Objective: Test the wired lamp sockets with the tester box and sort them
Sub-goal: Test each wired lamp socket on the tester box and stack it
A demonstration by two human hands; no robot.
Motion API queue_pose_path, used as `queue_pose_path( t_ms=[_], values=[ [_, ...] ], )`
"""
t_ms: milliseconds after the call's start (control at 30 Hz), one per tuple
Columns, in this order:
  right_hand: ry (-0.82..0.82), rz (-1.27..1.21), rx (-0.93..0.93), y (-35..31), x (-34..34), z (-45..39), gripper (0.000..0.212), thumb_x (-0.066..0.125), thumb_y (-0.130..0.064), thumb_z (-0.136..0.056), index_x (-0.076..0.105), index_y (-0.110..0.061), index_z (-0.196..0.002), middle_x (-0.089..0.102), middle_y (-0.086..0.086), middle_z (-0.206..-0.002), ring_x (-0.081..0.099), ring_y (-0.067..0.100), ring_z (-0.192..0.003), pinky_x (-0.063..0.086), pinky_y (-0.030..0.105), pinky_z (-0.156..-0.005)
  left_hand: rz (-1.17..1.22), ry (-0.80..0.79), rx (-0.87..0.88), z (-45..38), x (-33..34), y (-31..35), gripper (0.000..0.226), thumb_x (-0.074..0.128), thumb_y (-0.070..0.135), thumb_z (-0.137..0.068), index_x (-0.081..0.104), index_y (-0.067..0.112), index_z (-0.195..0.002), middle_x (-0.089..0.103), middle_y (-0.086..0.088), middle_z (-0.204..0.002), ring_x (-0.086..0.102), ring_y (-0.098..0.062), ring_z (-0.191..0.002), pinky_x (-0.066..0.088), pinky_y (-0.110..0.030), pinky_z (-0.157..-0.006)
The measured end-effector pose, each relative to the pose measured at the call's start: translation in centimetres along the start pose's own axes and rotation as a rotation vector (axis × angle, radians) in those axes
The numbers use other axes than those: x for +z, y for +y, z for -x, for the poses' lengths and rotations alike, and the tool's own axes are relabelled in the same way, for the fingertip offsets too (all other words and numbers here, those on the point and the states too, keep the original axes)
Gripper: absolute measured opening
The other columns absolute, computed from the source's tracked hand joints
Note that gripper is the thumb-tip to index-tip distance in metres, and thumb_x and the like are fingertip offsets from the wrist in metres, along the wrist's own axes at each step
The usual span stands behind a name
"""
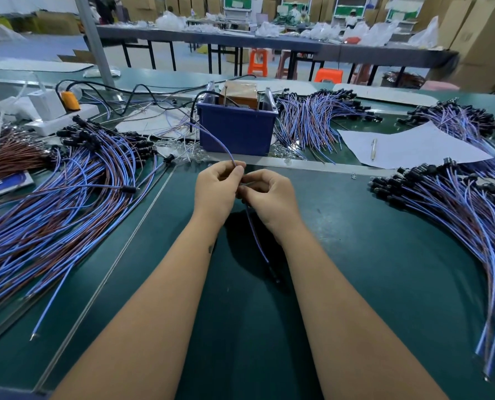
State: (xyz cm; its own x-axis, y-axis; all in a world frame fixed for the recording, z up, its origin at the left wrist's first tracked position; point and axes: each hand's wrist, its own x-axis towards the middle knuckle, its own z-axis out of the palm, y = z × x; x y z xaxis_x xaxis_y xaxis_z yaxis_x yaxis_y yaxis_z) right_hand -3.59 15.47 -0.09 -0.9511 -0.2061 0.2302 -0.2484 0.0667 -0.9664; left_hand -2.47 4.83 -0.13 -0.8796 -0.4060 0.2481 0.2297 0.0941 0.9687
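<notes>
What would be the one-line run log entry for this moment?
left hand: pinches tester lead | right hand: pinches socket wire | hands meet before blue bin | stage: testing

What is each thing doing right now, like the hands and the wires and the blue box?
left hand: pinching a blue wire
right hand: curled on the same wire
blue wire: hanging between the forearms
blue box: upright, open-topped, brown block inside
wire piles: lying loose on the table
pen: lying on the paper
</notes>
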Motion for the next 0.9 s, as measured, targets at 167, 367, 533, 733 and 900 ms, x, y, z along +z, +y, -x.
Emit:
queue_pose_path(
  t_ms=[167,367,533,733,900],
  values=[
    [0.141,0.139,-0.070,0.3,-0.1,-0.3,0.011,0.068,-0.009,-0.086,0.066,-0.017,-0.079,0.066,-0.008,-0.071,0.059,-0.003,-0.066,0.049,0.015,-0.069,0.012,-0.024,-0.107,-0.2,-0.4,0.0,0.013,0.067,0.003,-0.088,0.069,0.005,-0.101,0.066,-0.004,-0.072,0.060,-0.012,-0.063,0.052,-0.020,-0.063],
    [0.163,0.089,0.018,0.5,-0.6,-0.5,0.011,0.064,-0.014,-0.091,0.069,-0.016,-0.081,0.062,-0.004,-0.067,0.055,0.008,-0.063,0.046,0.021,-0.063,-0.158,-0.210,-0.107,0.5,-0.2,0.5,0.030,0.075,0.004,-0.081,0.064,0.010,-0.108,0.063,-0.002,-0.063,0.054,-0.003,-0.047,0.046,-0.018,-0.055],
    [0.193,0.085,0.049,0.8,-0.7,-0.7,0.015,0.067,-0.015,-0.089,0.066,-0.015,-0.074,0.063,0.002,-0.066,0.057,0.014,-0.064,0.047,0.027,-0.064,-0.184,-0.246,-0.075,0.8,-0.2,0.7,0.036,0.076,0.005,-0.080,0.066,0.009,-0.115,0.063,-0.007,-0.069,0.055,-0.009,-0.058,0.044,-0.016,-0.059],
    [0.209,0.125,0.025,0.9,-0.7,-0.8,0.016,0.066,-0.013,-0.088,0.066,-0.019,-0.073,0.062,-0.008,-0.064,0.055,0.005,-0.060,0.044,0.014,-0.057,-0.218,-0.283,-0.064,0.9,-0.2,0.6,0.043,0.074,0.007,-0.081,0.063,0.018,-0.122,0.058,-0.012,-0.077,0.048,-0.015,-0.066,0.041,-0.018,-0.059],
    [0.186,0.161,0.030,1.1,-0.7,-0.8,0.018,0.067,-0.011,-0.087,0.067,-0.021,-0.072,0.065,-0.008,-0.067,0.058,0.006,-0.063,0.047,0.019,-0.062,-0.201,-0.269,-0.073,0.8,-0.1,0.5,0.035,0.071,0.006,-0.085,0.064,0.016,-0.118,0.068,-0.002,-0.085,0.060,-0.007,-0.068,0.048,-0.011,-0.061]
  ],
)
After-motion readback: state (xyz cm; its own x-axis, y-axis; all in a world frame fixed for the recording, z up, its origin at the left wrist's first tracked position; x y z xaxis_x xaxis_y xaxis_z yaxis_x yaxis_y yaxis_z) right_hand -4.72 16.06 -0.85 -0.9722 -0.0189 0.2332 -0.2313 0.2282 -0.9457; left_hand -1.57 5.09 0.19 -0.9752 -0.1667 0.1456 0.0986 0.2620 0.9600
